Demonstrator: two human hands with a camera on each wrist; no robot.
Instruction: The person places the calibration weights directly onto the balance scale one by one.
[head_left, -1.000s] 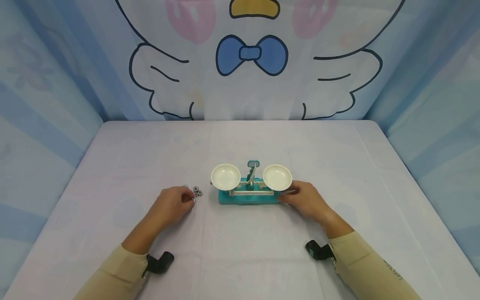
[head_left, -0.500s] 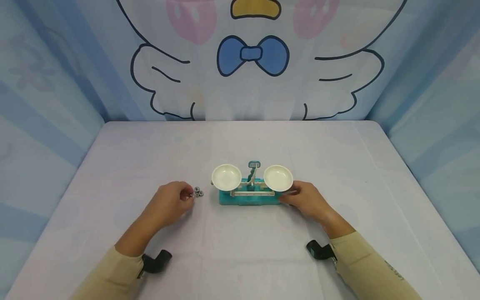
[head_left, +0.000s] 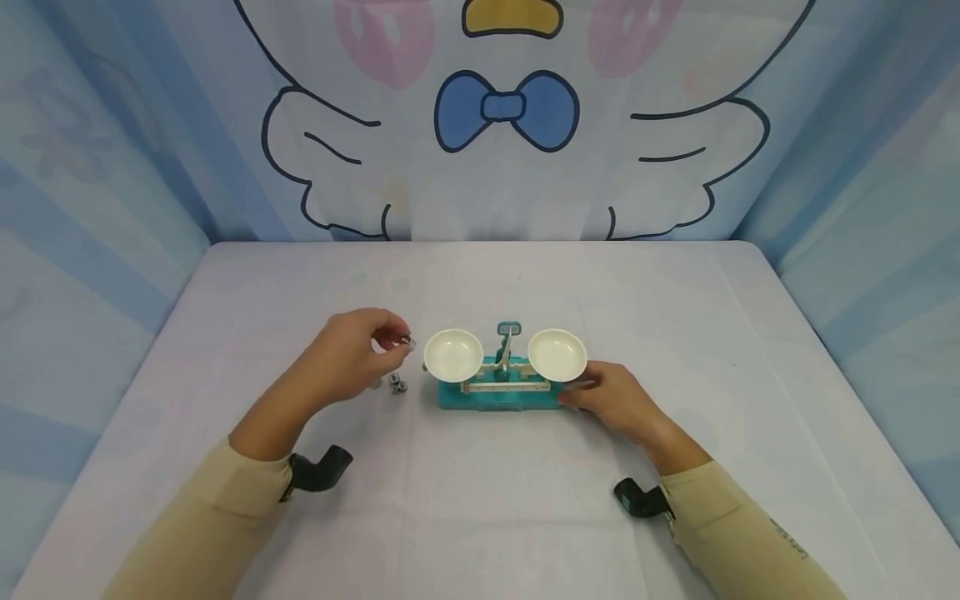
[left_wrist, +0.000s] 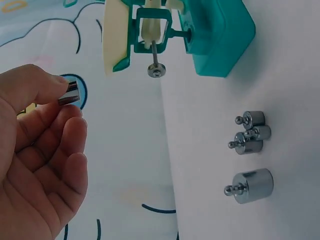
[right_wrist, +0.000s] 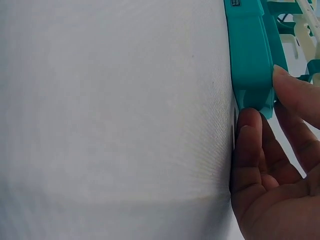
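Note:
My left hand is raised beside the balance scale's left pan, pinching a small silver balance weight between thumb and fingertips. A teal balance scale stands mid-table with two cream pans, both bare. With its thumb on the upper edge and fingers at the end, my right hand grips the right end of the teal base. Below the left hand, a cluster of small knobbed weights stands on the table, with one larger weight apart from them.
A white cloth covers the table. Behind it hangs a curtain with a blue bow tie. Black wrist cameras stick out from both sleeves. A small metal adjusting nut projects from the scale's left side.
My left hand has picked a weight from the group on the table and moved up and away from me, toward the left pan. The right hand stays on the base.

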